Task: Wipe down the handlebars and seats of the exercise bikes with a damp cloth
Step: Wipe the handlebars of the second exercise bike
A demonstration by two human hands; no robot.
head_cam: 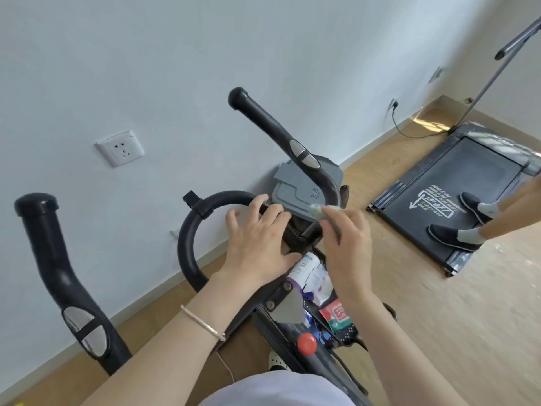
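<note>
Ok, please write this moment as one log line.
left hand: rests on handlebar | right hand: pinches cloth beside console | seat: not in view

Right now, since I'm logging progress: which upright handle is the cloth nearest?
The middle handle, with the cloth at its base; the other handle stands far left.

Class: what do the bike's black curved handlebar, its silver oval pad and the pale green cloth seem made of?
Black curved handlebar: probably a foam or rubber sleeve, matt with a dull sheen.
Silver oval pad: likely brushed metal, bright, reflective.
Pale green cloth pinched by the right hand: soft crumpled fabric, blurred.
</note>
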